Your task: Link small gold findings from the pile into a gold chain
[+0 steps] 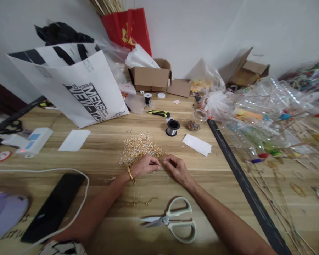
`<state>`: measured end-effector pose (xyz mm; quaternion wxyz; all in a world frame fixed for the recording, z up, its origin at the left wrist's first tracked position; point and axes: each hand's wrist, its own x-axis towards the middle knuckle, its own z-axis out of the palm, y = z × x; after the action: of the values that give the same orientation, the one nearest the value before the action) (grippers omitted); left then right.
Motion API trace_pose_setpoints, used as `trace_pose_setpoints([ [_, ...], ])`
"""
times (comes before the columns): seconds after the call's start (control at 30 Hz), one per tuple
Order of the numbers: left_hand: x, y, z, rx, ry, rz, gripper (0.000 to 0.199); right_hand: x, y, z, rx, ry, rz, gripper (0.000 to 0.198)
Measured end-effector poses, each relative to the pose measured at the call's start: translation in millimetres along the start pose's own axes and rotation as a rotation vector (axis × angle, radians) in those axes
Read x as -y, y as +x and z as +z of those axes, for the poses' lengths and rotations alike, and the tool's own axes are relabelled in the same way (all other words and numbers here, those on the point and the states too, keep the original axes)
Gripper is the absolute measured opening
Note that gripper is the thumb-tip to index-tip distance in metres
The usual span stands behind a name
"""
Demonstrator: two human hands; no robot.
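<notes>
My left hand, with a gold bangle at its wrist, rests at the near edge of a heap of small gold and clear beads. Its thumb and fingers are pinched together. Just to the right, my right hand is closed too, fingertips facing the left ones across a small gap. What either pinch holds is too small to make out. Tiny clear bits lie on the table below the fingertips. Nearer to me are a thin gold beaded strand and scissors with pale handles, blades parted.
Beyond the beads stand a wire spool, a jar of coloured beads and a yellow-black cutter. A white paper bag and a phone are leftward. Plastic bottles pile up rightward, past a black strip.
</notes>
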<state>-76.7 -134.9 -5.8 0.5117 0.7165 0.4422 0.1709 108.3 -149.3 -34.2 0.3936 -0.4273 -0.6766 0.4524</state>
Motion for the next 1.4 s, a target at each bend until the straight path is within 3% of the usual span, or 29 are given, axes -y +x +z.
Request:
trace_pose_setpoints([
  [0.47,2.2,0.1,-1.3,0.042,-0.043,0.013,0.015,0.7,-0.2,-1.0,0.007,-0.011,-0.006,0.023],
  [1.4,4.2,-0.3,-1.1,0.083,0.073,0.036,0.03,-0.4,-0.9,-0.5,0.021,0.007,-0.001,0.022],
])
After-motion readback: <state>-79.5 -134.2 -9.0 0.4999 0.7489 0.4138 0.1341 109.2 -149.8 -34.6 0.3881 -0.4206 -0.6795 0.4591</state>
